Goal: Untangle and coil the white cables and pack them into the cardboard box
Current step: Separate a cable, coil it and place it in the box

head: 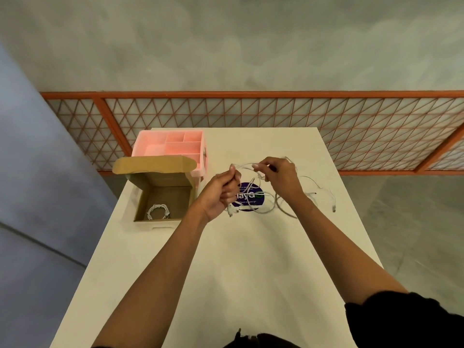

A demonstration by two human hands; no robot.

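progress partial: one coiled cable [158, 210] lies in the cardboard box [160, 194] at centre left, while left hand [221, 194] and right hand [281, 175] both grip the remaining tangled white cables [266, 204] above the table [226, 259] at centre frame.

Box [160, 183] at left edge of table [238, 259], one coiled cable [158, 211] inside; divided tray [175, 141] directly behind it; loose cables [266, 209] right of box, over round sticker [242, 189].

Position: worn on the head, wide-angle.
Facing: forward and down over the table [251, 259].
Nearness: close above it.
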